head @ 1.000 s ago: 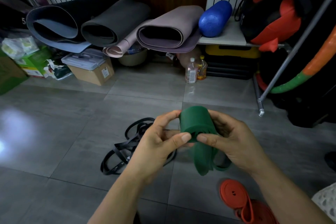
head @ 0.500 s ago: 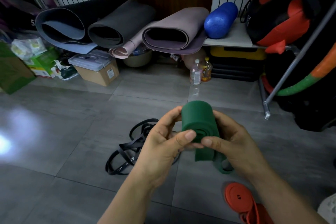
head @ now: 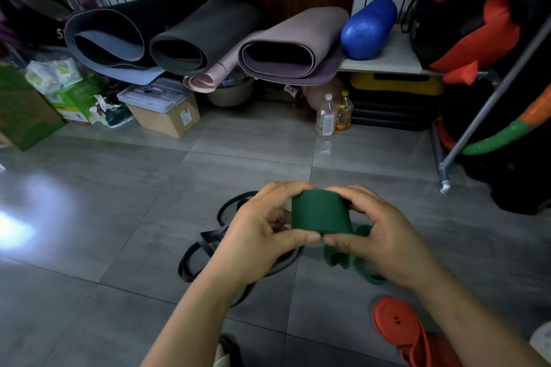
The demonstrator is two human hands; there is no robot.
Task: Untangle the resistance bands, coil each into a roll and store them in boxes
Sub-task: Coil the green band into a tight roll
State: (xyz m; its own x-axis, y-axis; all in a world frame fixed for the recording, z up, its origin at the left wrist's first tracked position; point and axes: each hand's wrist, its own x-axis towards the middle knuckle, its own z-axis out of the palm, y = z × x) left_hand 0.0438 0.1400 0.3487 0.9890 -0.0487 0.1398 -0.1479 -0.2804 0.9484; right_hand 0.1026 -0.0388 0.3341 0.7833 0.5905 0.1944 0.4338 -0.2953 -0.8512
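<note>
Both hands [head: 325, 235] grip the half-rolled green band [head: 319, 213].

Green band [head: 319, 211] rolled; black band [head: 205, 244] tangled.

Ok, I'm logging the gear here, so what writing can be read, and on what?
"5": white, on the black thing at far left, maybe part of more.
Too small or blurred to read: sticker on the cardboard box, label on the bottle, print on the green box, white letters on the black bag.
</note>
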